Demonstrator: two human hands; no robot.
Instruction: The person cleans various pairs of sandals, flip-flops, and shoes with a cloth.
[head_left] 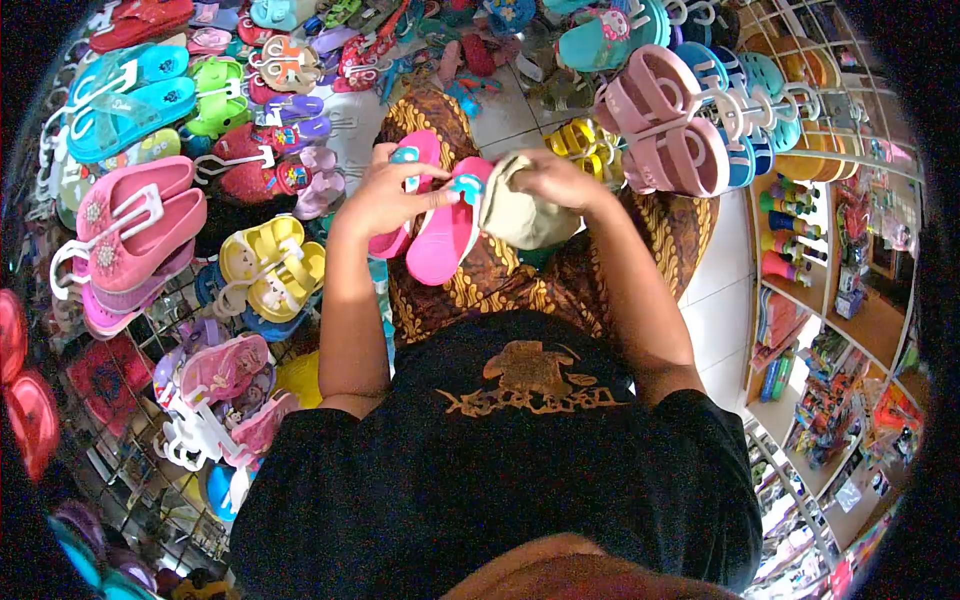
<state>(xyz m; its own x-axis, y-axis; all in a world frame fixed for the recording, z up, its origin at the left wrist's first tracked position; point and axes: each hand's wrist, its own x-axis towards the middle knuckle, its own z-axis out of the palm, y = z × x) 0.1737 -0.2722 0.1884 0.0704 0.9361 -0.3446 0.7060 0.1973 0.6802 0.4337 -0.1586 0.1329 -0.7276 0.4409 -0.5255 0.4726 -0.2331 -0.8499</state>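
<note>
A pair of bright pink sandals with blue trim is held above my lap. My left hand grips the pair from the left, its fingers at the blue strap parts and its thumb reaching toward the right sandal. In my right hand is a bunched beige cloth, close against the right edge of the pink sandals. Some of the right fingertips are hidden in the folds of the cloth.
Racks of children's footwear hang on the left, including pink shoes and yellow sandals. Mauve sandals hang at upper right. Shelves of small goods stand right. More footwear lies on the tiled floor ahead.
</note>
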